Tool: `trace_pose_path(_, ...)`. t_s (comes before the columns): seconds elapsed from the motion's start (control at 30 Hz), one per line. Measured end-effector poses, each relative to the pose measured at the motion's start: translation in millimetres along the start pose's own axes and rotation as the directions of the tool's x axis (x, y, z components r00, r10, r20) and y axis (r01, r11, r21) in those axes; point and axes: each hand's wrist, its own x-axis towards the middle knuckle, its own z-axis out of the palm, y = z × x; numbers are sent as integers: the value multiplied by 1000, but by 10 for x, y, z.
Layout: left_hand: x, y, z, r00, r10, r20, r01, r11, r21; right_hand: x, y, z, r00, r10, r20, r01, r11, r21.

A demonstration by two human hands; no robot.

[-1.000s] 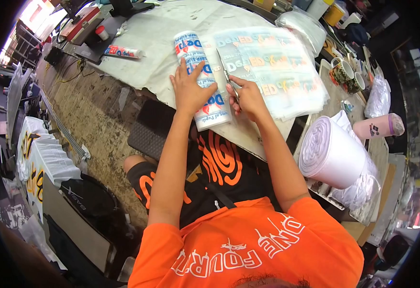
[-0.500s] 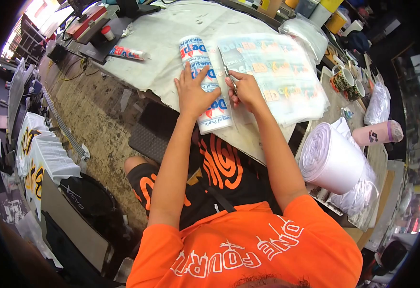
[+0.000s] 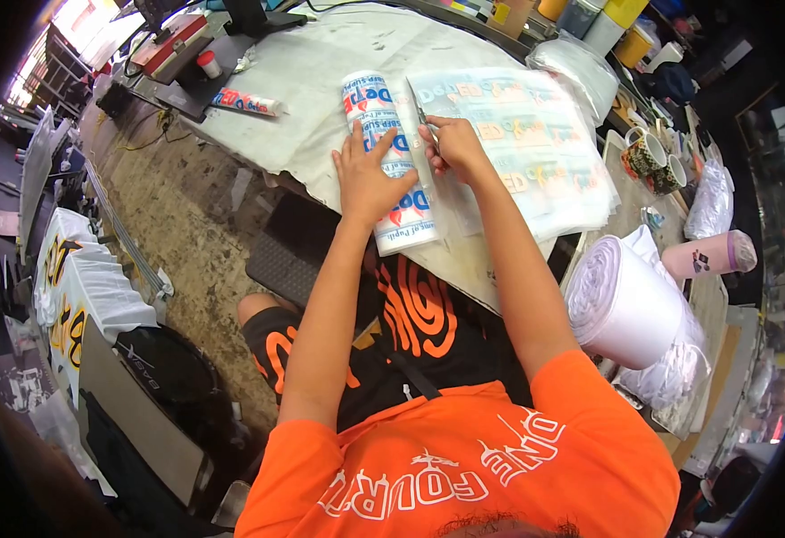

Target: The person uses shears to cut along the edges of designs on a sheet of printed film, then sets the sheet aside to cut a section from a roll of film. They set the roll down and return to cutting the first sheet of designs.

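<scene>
A white roll of printed sheet [image 3: 372, 100] with blue and red lettering lies lengthwise on the table. Resting on top of it is my left hand [image 3: 371, 181], fingers spread and the palm near the roll's lower half. Just to the right, my right hand [image 3: 455, 148] is closed around scissors [image 3: 422, 116], whose blades point away from me, almost closed, along the roll's right side. The handles are mostly hidden by my fingers. Beneath and beyond that hand is a stack of translucent printed sheets [image 3: 536, 134] with faded lettering.
The table [image 3: 294, 85] has a pale cover. A smaller printed tube [image 3: 249, 102] and a red-capped jar [image 3: 209, 63] sit at its left. On the right are a large white roll [image 3: 630, 300], a pink cylinder [image 3: 709, 255], patterned mugs [image 3: 648, 154] and a plastic-wrapped bundle [image 3: 573, 72].
The view has shifted slightly. The scissors now show less of their blades beyond my right hand, and look more closed. My left hand stays on the roll.
</scene>
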Motion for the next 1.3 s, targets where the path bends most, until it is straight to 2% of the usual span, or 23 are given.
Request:
trace_pose_path(0.27, 1, 28, -23, 1000, 19, -3, -19, 1000, -14, 244, -102, -45, 998, -55, 32, 54, 997, 56)
trace_pose_path(0.33, 20, 10, 0, 999, 33, 15, -33, 999, -28, 71, 32, -101, 981, -196, 7, 193, 971, 144)
trace_pose_path(0.37, 17, -4, 17, 998, 59, -13, -60, 998, -30, 19, 115, -126, 965, -258, -55, 264, 952, 153)
trace_pose_path(0.4, 0, 35, -4, 996, 83, -37, -84, 996, -31, 13, 140, -179, 965, -254, -60, 261, 951, 168)
trace_pose_path(0.43, -58, 77, -16, 992, 121, -32, -119, 992, 48, -5, 198, -247, 921, -361, -147, 377, 920, 103)
trace_pose_path(0.47, -92, 109, -32, 991, 130, -3, -130, 990, 56, -29, 278, -318, 858, -458, -232, 476, 879, 28)
trace_pose_path(0.53, -84, 162, -13, 931, 349, 108, -365, 884, 293, -53, 212, -398, 862, -391, -322, 440, 894, 91)
trace_pose_path(0.6, -27, 243, 22, 891, 415, 185, -452, 848, 275, -7, 211, -445, 691, -581, -431, 604, 791, -97)
trace_pose_path(0.67, 61, 375, 49, 826, 405, 393, -522, 812, 260, -94, 152, -471, 679, -598, -427, 585, 791, -178)
trace_pose_path(0.73, 133, 584, 113, 796, 412, 442, -528, 831, 177, -57, 196, -476, 647, -633, -425, 644, 752, -140)
trace_pose_path(0.8, 191, 690, 274, 815, 364, 452, -484, 856, 183, -49, 216, -469, 619, -644, -450, 668, 733, -131)
trace_pose_path(0.83, 220, 786, 295, 786, 361, 501, -491, 857, 154, -149, 148, -513, 661, -613, -433, 616, 773, -153)
trace_pose_path(1.0, 244, 945, 546, 740, 386, 550, -501, 863, 67, -123, 179, -568, 619, -616, -487, 639, 756, -144)
trace_pose_path(1.07, 216, 940, 670, 785, 507, 355, -543, 840, 3, -111, 177, -590, 607, -615, -503, 646, 751, -136)
trace_pose_path(1.1, 209, 973, 689, 776, 518, 360, -551, 834, -12, -92, 188, -595, 600, -619, -506, 644, 750, -154)
trace_pose_path(1.17, 194, 1022, 694, 842, 467, 270, -459, 883, -95, -63, 202, -593, 589, -621, -517, 652, 743, -150)
trace_pose_path(1.2, 187, 1021, 694, 838, 474, 270, -464, 880, -106, -74, 199, -598, 584, -621, -523, 649, 744, -159)
trace_pose_path(1.27, 172, 980, 659, 918, 344, 200, -302, 929, -212, -94, 194, -583, 634, -596, -493, 604, 779, -166)
trace_pose_path(1.3, 166, 940, 625, 921, 312, 233, -269, 942, -201, -89, 186, -564, 609, -615, -501, 626, 761, -172)
